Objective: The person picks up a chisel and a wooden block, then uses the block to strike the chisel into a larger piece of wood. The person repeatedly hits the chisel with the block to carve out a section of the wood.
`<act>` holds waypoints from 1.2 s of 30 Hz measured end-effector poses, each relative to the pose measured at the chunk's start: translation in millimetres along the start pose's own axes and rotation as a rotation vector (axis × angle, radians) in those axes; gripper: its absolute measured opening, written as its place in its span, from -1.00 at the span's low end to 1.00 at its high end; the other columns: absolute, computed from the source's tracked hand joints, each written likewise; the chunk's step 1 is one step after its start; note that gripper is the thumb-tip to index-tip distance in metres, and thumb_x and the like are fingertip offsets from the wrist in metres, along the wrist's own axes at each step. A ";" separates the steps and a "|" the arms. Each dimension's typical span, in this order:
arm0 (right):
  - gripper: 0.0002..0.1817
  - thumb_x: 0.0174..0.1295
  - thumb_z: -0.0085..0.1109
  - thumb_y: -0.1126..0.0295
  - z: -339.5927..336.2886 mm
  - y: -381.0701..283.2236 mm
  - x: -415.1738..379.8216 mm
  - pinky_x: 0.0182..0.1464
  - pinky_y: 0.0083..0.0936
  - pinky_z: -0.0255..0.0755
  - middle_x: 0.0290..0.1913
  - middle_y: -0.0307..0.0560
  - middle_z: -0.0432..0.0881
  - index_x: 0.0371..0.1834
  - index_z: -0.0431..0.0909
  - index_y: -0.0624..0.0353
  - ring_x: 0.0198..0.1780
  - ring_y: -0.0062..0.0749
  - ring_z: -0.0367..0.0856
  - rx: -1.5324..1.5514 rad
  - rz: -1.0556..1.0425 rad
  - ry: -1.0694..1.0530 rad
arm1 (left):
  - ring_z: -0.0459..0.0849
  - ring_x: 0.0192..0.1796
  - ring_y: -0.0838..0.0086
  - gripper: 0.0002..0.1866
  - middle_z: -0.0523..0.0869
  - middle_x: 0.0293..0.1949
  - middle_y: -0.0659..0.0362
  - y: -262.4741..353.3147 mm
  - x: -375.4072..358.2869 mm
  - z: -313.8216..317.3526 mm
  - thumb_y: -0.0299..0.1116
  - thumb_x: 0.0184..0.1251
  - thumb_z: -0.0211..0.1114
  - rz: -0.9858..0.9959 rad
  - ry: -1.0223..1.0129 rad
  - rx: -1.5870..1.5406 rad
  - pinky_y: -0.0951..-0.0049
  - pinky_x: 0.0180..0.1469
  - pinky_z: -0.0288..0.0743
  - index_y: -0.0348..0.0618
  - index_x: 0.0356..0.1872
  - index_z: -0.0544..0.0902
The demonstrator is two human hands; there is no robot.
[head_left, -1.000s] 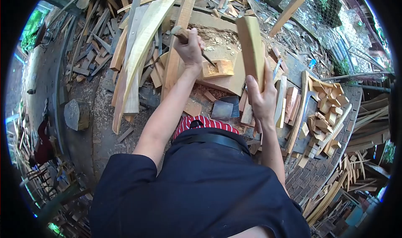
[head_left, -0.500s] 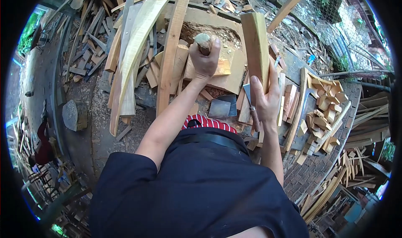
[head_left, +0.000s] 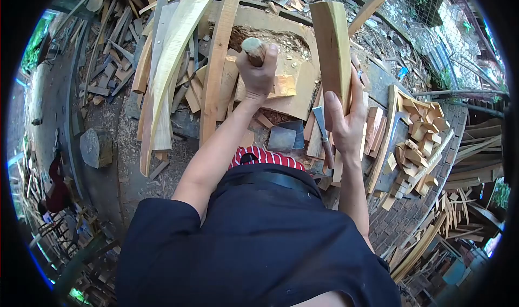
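My left hand [head_left: 257, 72] is closed around the wooden handle of a chisel-like tool [head_left: 252, 47], held upright over a small hollowed wooden block [head_left: 283, 85] that lies on a flat board [head_left: 300, 101]. The tool's blade is hidden behind my hand. My right hand [head_left: 346, 120] grips a thick wooden billet [head_left: 332, 47], raised upright to the right of the block. Both forearms reach forward from my dark-clothed body.
Long planks and curved slats [head_left: 173, 53] lie to the left. A hatchet-like tool [head_left: 322, 128] and metal sheets [head_left: 286, 137] lie near my waist. Small cut blocks [head_left: 419, 145] are piled right. A stone [head_left: 96, 147] sits left. Offcuts cover the ground.
My left hand turned the tool from slanted to upright and moved it right over the hollowed block. The billet in my right hand rose slightly higher.
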State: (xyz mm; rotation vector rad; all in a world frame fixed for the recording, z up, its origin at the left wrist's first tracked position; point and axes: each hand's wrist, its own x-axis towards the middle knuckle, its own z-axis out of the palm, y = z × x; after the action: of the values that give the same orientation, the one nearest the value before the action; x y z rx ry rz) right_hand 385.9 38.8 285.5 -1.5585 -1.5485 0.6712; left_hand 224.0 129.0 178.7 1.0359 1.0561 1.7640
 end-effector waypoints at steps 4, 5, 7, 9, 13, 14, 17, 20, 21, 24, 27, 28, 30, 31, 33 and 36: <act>-0.27 0.28 0.20 0.20 3.5 -6.4 0.7 0.14 -0.33 0.46 0.16 0.22 0.56 0.47 0.17 0.21 0.09 -0.16 0.62 -0.051 -0.028 -0.011 | 0.39 -0.63 0.72 -0.86 0.47 -0.62 0.34 -10.0 -1.6 -4.8 -0.51 0.30 0.26 0.033 -0.029 0.062 0.63 -0.64 0.22 -0.17 -0.40 0.46; -0.27 0.28 0.20 0.20 3.9 -8.4 0.0 0.14 -0.33 0.46 0.16 0.22 0.56 0.47 0.17 0.21 0.09 -0.16 0.62 -0.050 -0.028 -0.012 | 0.39 -0.63 0.73 -0.86 0.47 -0.61 0.34 -13.2 -2.6 -4.5 -0.51 0.29 0.27 0.032 -0.044 0.095 0.63 -0.64 0.22 -0.18 -0.40 0.46; -0.26 0.28 0.21 0.20 4.0 -13.3 -1.2 0.18 -0.35 0.42 0.17 0.22 0.55 0.48 0.16 0.23 0.14 -0.19 0.59 0.026 0.090 -0.064 | 0.41 -0.60 0.73 -0.85 0.48 -0.60 0.35 -4.2 -4.0 -1.0 -0.53 0.29 0.27 0.026 -0.057 0.101 0.62 -0.60 0.26 -0.18 -0.43 0.47; -0.24 0.27 0.22 0.22 2.7 -19.8 4.6 0.20 -0.35 0.42 0.18 0.21 0.55 0.48 0.15 0.24 0.15 -0.21 0.58 0.065 0.053 -0.069 | 0.43 -0.58 0.71 -0.86 0.49 -0.60 0.36 3.6 -5.4 5.6 -0.53 0.28 0.27 0.145 -0.076 0.195 0.61 -0.54 0.31 -0.18 -0.44 0.49; -0.20 0.23 0.25 0.27 -0.2 -45.8 13.9 0.24 -0.35 0.38 0.22 0.18 0.52 0.49 0.11 0.28 0.19 -0.27 0.54 0.318 -0.110 0.001 | 0.54 -0.61 0.55 -0.82 0.54 -0.67 0.20 8.4 -9.2 21.0 -0.43 0.14 0.36 0.228 -0.069 0.226 0.49 -0.53 0.38 -0.22 -0.47 0.50; -0.18 0.21 0.27 0.32 -3.0 -48.9 18.8 0.16 -0.30 0.47 0.11 0.22 0.61 0.52 0.10 0.20 0.09 -0.20 0.64 0.275 -0.265 0.011 | 0.57 -0.61 0.53 -0.83 0.56 -0.65 0.20 5.8 -10.2 23.2 -0.43 0.11 0.37 0.242 -0.090 0.206 0.48 -0.52 0.40 -0.22 -0.45 0.51; -0.19 0.22 0.26 0.26 4.9 -40.8 18.8 -0.01 -0.23 0.58 -0.06 0.27 0.68 0.53 0.11 0.05 -0.08 -0.10 0.73 0.091 -0.187 -0.114 | 0.58 -0.60 0.56 -0.83 0.55 -0.66 0.17 6.8 -16.8 27.5 -0.45 0.02 0.40 0.237 -0.154 0.249 0.42 -0.50 0.45 -0.17 -0.38 0.58; -0.21 0.24 0.24 0.15 0.3 -32.0 20.7 -0.08 -0.24 0.61 -0.10 0.26 0.70 0.53 0.13 -0.05 -0.15 -0.04 0.75 -0.172 -0.086 -0.190 | 0.47 -0.65 0.38 -0.75 0.53 -0.64 0.14 -6.2 -27.1 29.9 -0.43 -0.06 0.47 0.113 -0.220 0.238 0.38 -0.50 0.44 -0.13 -0.38 0.56; -0.21 0.24 0.24 0.17 -2.0 -32.0 21.7 -0.04 -0.26 0.60 -0.06 0.27 0.69 0.53 0.13 -0.04 -0.10 -0.06 0.74 -0.110 -0.096 -0.165 | 0.47 -0.64 0.30 -0.75 0.53 -0.64 0.14 -3.1 -24.8 32.8 -0.43 -0.04 0.47 0.174 -0.204 0.229 0.39 -0.51 0.43 -0.14 -0.40 0.53; -0.27 0.25 0.18 0.33 -2.2 -39.0 13.1 0.16 -0.31 0.48 0.18 0.26 0.56 0.50 0.15 0.19 0.13 -0.15 0.63 0.182 -0.094 0.008 | 0.46 -0.66 0.39 -0.73 0.52 -0.66 0.15 -1.7 -23.8 30.3 -0.40 -0.03 0.48 0.295 -0.152 0.317 0.41 -0.53 0.39 -0.17 -0.35 0.55; -0.22 0.23 0.27 0.18 6.3 -33.8 10.3 0.01 -0.30 0.55 -0.04 0.30 0.66 0.50 0.18 0.09 -0.04 -0.08 0.72 -0.126 0.032 -0.208 | 0.43 -0.68 0.53 -0.68 0.47 -0.70 0.18 -2.2 -22.8 28.7 -0.35 -0.04 0.52 0.155 -0.204 0.247 0.44 -0.55 0.37 -0.19 -0.29 0.59; -0.21 0.23 0.28 0.15 9.1 -30.1 8.9 -0.02 -0.29 0.55 -0.07 0.30 0.67 0.50 0.18 0.07 -0.08 -0.07 0.73 -0.086 -0.018 -0.180 | 0.38 -0.68 0.64 -0.63 0.44 -0.74 0.24 -8.6 -20.6 27.8 -0.31 -0.06 0.56 0.179 -0.180 0.255 0.46 -0.57 0.35 -0.22 -0.26 0.62; -0.21 0.24 0.26 0.11 10.1 -20.9 9.2 -0.01 -0.28 0.55 -0.05 0.29 0.67 0.51 0.16 0.06 -0.08 -0.05 0.73 -0.095 -0.113 -0.165 | 0.44 -0.59 0.70 -0.79 0.52 -0.67 0.31 -8.1 -13.2 21.3 -0.37 0.12 0.44 0.122 -0.065 0.103 0.52 -0.53 0.34 -0.24 -0.34 0.60; -0.21 0.24 0.26 0.11 10.6 -18.9 5.2 -0.01 -0.28 0.55 -0.05 0.29 0.67 0.51 0.16 0.06 -0.08 -0.05 0.73 -0.090 -0.108 -0.166 | 0.45 -0.55 0.73 -0.84 0.54 -0.64 0.33 -6.5 -8.4 15.1 -0.40 0.18 0.39 0.106 0.041 0.041 0.54 -0.52 0.33 -0.25 -0.37 0.59; -0.20 0.25 0.25 0.11 11.9 -14.8 1.1 0.02 -0.25 0.54 -0.04 0.28 0.67 0.52 0.14 0.05 -0.05 -0.02 0.72 0.067 -0.014 -0.129 | 0.48 -0.51 0.74 -0.87 0.54 -0.59 0.34 -19.2 8.6 -10.5 -0.45 0.25 0.30 0.006 0.172 0.033 0.59 -0.51 0.31 -0.25 -0.44 0.55; -0.22 0.27 0.24 0.11 12.1 -8.6 -5.5 0.07 -0.24 0.53 0.03 0.30 0.65 0.51 0.14 0.05 0.03 0.00 0.69 0.057 0.066 -0.127 | 0.37 -0.71 0.68 -0.82 0.43 -0.69 0.33 -12.9 21.5 -30.9 -0.46 0.34 0.25 0.072 0.152 0.079 0.60 -0.69 0.26 -0.11 -0.47 0.46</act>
State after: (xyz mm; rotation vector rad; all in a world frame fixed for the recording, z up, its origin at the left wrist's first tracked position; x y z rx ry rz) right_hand 370.5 34.8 285.4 -1.5563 -1.5614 0.8584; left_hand 191.5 145.0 162.3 1.0108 1.2043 1.8966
